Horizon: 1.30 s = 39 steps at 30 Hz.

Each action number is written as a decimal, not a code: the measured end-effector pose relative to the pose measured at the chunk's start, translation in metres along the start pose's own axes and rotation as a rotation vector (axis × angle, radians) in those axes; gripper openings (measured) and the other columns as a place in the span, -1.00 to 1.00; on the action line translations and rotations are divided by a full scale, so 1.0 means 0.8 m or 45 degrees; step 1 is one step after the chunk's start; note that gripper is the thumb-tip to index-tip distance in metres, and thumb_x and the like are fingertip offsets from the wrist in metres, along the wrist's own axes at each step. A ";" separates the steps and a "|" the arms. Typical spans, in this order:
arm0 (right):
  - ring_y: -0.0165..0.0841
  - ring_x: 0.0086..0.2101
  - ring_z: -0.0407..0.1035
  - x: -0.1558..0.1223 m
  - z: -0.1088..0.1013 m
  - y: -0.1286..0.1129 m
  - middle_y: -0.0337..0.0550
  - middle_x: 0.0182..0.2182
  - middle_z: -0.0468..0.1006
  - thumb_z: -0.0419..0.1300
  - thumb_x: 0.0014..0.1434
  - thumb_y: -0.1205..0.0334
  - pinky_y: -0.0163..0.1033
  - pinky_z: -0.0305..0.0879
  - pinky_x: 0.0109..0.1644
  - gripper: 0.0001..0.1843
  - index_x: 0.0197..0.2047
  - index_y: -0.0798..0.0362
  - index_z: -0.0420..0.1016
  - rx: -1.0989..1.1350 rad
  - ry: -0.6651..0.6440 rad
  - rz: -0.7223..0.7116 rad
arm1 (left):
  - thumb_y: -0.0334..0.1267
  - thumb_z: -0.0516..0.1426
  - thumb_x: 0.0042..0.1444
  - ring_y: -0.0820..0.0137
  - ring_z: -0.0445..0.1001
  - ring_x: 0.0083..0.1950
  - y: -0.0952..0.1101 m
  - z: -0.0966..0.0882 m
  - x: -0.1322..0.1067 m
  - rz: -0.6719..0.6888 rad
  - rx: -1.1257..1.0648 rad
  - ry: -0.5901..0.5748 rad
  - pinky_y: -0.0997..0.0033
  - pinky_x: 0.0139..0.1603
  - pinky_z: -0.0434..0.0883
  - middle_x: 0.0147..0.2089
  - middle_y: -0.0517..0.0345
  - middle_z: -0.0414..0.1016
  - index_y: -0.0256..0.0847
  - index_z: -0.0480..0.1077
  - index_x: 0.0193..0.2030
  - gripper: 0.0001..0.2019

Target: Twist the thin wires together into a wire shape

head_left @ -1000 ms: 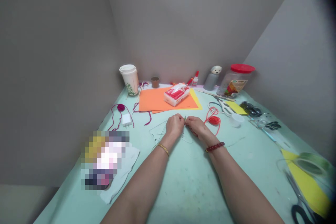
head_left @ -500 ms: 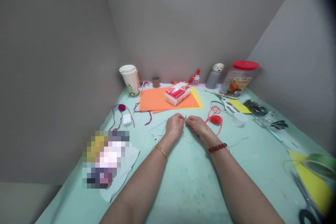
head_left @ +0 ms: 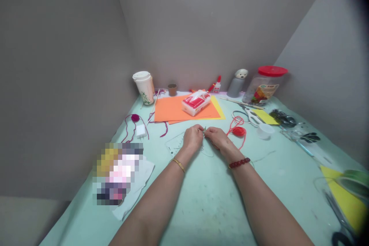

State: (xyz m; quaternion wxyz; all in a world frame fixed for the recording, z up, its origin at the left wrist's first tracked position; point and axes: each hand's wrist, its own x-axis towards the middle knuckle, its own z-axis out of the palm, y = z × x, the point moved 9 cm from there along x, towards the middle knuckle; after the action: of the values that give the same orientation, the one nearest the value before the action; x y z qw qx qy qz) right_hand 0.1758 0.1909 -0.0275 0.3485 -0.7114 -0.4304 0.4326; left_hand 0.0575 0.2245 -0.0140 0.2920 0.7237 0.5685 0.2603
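Note:
My left hand (head_left: 193,138) and my right hand (head_left: 217,138) meet at the middle of the table, fingertips almost touching. Both are closed in a pinch on a small, thin green piece (head_left: 204,130), which looks like twisted thread or wire; its exact kind is too small to make out. A clear, ruler-like plastic sheet (head_left: 172,147) lies flat beneath and left of my left hand. Below the fingertips, a fine loop of thread or wire (head_left: 211,156) rests on the tabletop. Just right of my right hand sits a small ball of red yarn (head_left: 238,132) with loose loops.
Orange paper (head_left: 167,109) under a tissue pack (head_left: 196,103) lies ahead. White-handled scissors (head_left: 253,117) and a clear cup (head_left: 265,131) are on the right, with green tape (head_left: 353,183) and dark-handled scissors (head_left: 340,215) nearer. A white tumbler (head_left: 144,88) stands back left, a red-lidded jar (head_left: 262,88) back right.
The whole view has shifted very slightly, so everything sits a little further right. Both hands keep their pinch on the small green piece.

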 end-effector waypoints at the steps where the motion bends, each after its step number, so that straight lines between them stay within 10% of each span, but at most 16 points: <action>1: -0.58 -0.71 -0.12 0.000 -0.001 0.000 -0.42 -0.73 0.06 0.08 0.06 0.35 -0.40 -0.24 -0.64 -0.90 -0.48 0.10 0.26 -0.001 0.005 -0.005 | -0.39 -0.03 0.10 0.36 0.48 -0.16 -0.001 0.000 0.000 -0.013 -0.015 -0.014 0.43 -0.09 0.34 -0.20 0.12 0.58 -0.11 0.50 -0.17 -0.70; 39: -0.57 -0.69 -0.03 0.000 0.009 0.016 -0.39 -0.69 0.11 0.12 0.14 0.45 -0.43 -0.05 -0.65 -0.70 -0.54 0.08 0.10 0.357 0.257 0.320 | -0.29 -0.14 0.22 0.23 0.52 -0.12 0.017 0.005 -0.030 0.008 0.280 -0.127 0.31 -0.16 0.38 -0.18 -0.02 0.56 -0.15 0.43 -0.08 -0.66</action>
State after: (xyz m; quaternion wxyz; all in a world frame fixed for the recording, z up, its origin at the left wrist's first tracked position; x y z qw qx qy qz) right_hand 0.1733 0.1872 -0.0415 0.4289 -0.7436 -0.2369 0.4550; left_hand 0.0639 0.1980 -0.0083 0.2378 0.7652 0.5762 0.1607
